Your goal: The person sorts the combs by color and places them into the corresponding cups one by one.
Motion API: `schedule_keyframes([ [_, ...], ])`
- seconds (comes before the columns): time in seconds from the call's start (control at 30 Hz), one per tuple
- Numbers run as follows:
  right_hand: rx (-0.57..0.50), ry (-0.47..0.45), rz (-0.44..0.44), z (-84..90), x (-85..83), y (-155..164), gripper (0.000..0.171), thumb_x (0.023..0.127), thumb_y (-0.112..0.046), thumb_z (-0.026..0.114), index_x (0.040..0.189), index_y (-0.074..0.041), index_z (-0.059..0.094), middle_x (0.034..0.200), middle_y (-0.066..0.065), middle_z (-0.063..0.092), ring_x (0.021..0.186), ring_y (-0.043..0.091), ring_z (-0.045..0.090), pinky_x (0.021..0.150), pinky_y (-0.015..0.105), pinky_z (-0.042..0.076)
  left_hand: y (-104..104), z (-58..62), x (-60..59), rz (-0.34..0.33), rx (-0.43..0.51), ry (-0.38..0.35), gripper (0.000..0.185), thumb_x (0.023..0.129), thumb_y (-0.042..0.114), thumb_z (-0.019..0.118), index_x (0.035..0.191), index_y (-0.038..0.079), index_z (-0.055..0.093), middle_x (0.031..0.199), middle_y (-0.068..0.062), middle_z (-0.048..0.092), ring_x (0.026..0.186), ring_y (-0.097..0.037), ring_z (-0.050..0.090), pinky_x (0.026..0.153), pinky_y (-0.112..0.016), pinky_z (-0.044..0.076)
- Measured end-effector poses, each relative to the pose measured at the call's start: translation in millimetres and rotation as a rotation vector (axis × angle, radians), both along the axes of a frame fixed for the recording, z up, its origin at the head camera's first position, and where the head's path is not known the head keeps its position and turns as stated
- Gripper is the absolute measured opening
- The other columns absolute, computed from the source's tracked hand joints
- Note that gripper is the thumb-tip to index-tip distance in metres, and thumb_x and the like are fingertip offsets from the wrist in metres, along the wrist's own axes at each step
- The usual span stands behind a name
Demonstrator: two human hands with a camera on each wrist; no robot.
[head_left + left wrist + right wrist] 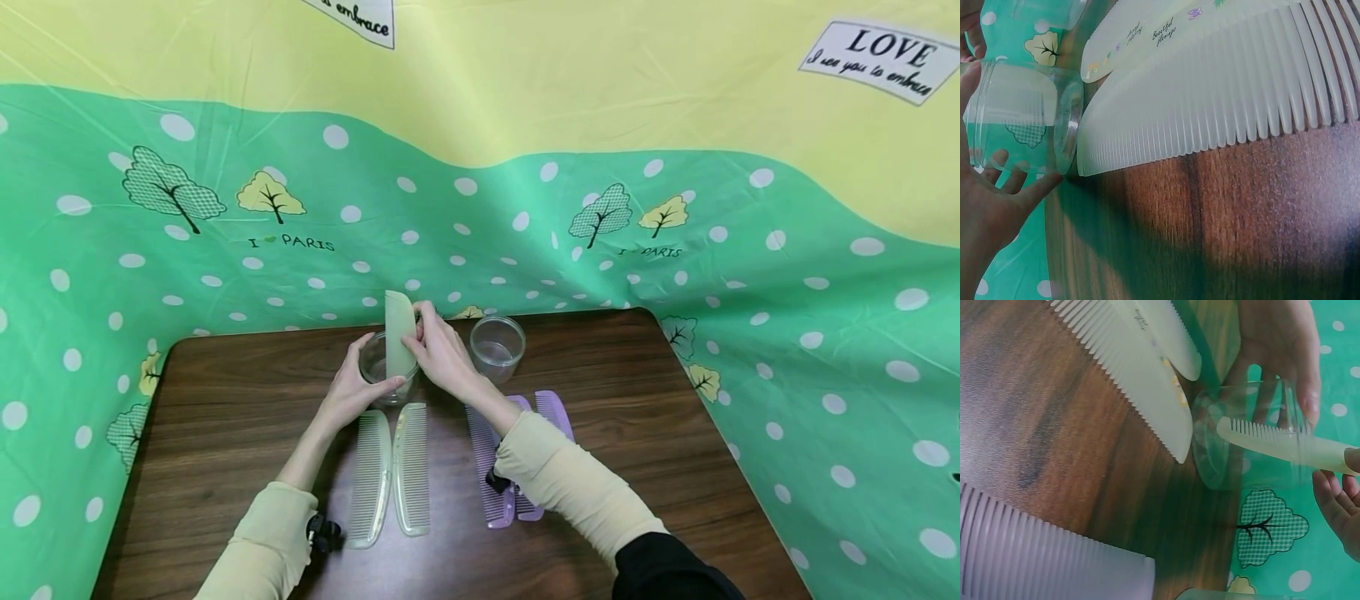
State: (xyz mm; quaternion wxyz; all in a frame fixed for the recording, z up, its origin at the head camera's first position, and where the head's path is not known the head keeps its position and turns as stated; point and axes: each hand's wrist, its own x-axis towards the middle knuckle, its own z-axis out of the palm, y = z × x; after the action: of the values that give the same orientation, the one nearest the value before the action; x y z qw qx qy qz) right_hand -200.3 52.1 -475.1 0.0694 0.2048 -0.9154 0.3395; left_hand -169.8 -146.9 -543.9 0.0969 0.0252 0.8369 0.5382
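My left hand grips a clear plastic jar, thumb on the near side and fingers round the far side. A pale green comb is pinched between the thumb and fingers of my right hand at the jar's mouth. In the right wrist view the toothed end of this comb is inside the jar, tip above the bottom. Two more pale green combs, a left one and a right one, lie side by side just in front of the jar.
A second clear jar stands to the right, close to my right hand. Purple combs lie under my right forearm, which partly hides them. A green and yellow patterned cloth hangs behind the brown wooden table.
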Motion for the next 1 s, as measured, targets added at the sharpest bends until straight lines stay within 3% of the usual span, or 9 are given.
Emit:
schedule_keyframes([
  [1.0,-0.020,-0.092,-0.080,-22.1,-0.2,-1,0.042,0.100,-0.023,0.069,0.136,-0.019,0.047,0.095,-0.001,0.059,0.076,0.011,0.058,0.064,0.025,0.046,0,0.7,-0.2,0.004,-0.014,-0.005,0.108,0.082,0.057,0.082,0.164,0.029,0.016,0.170,-0.014,0.023,0.156,-0.039,0.025,0.120,-0.064,0.031],
])
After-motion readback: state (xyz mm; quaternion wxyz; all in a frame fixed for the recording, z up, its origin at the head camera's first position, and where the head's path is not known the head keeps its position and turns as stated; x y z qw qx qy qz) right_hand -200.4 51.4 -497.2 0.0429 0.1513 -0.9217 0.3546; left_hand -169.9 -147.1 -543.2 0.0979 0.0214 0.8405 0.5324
